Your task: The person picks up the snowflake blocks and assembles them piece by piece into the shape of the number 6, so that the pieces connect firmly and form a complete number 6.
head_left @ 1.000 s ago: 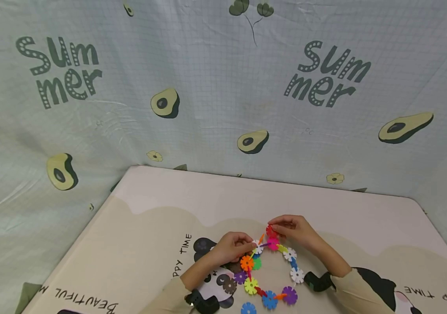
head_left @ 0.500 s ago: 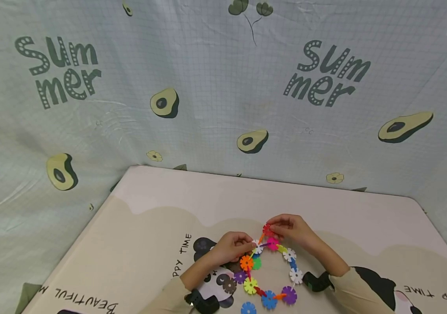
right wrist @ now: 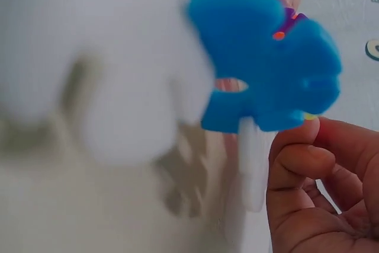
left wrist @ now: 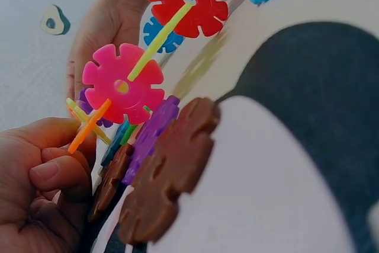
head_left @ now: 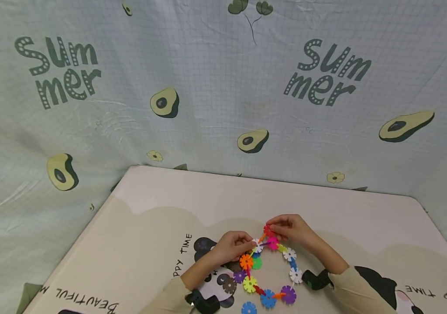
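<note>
A ring of linked snowflake discs in many colours lies on the table. At its far left my left hand [head_left: 231, 246] pinches a white snowflake disc [head_left: 258, 246] between thumb and fingertips. Just beyond the ring, my right hand [head_left: 292, 227] pinches a red snowflake disc [head_left: 268, 230] by its edge. An orange snowflake disc [head_left: 262, 238], seen edge-on, stands between these two and appears to meet the red one. Close to the right fingers is a pink snowflake disc [head_left: 272, 243]. In the right wrist view a blue snowflake disc [right wrist: 266, 57] covers what the right fingertips hold.
Loose snowflake discs lie around the ring: a blue disc [head_left: 249, 308] in front, a brown disc [head_left: 229, 286] and a purple disc [head_left: 240, 276] to its left, a green disc [head_left: 257, 263] inside its left side. The table [head_left: 160, 187] reaches back to a printed curtain [head_left: 208, 65].
My right hand has shifted slightly left, bringing the red disc to the orange one. Over the last half second the hands have barely moved. My left hand keeps its pinch on the white disc.
</note>
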`<state>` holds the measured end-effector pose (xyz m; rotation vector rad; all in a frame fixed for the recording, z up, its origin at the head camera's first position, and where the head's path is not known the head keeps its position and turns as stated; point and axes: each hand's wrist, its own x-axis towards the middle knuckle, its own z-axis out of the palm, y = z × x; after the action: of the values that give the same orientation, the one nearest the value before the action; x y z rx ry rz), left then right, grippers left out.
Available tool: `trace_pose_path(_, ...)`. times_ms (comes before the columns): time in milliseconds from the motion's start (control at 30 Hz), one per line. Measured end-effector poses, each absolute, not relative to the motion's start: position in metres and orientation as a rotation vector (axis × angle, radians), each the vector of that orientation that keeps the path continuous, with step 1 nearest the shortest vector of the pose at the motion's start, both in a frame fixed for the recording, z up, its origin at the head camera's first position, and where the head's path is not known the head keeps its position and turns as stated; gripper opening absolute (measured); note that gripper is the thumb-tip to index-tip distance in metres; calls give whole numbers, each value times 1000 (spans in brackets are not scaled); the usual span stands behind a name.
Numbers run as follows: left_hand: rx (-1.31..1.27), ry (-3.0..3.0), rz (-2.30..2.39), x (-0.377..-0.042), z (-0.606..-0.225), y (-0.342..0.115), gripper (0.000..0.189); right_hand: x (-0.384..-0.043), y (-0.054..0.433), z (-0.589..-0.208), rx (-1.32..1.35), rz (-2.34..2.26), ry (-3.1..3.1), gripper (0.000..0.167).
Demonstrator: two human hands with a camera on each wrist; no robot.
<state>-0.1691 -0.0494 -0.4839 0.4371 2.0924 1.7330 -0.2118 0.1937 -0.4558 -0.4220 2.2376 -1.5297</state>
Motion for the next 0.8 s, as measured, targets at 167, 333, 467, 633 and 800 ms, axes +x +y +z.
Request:
trace_pose_path(167,424,2074,1726,-169,-484,-50,21,-213,194,-457,-411,-1498,2253,31)
trace_pose_path(333,434,2075,1724,-170,-485,-49,21,-214,192,-460,-426,-1443,2292,30)
trace_pose_path(467,444,2089,1722,-170,-487,-49,20,-212,189,-460,-396,-1459,2307,27)
trace_pose_path(633,459,2125,1711,-169,-487,-49,20,-208,186,-460,-453,-1489,2328,24)
trace_pose_path(800,476,2173,1687,-169,-486,-48,20,-206,184,-461,-548,-1492,2335,24)
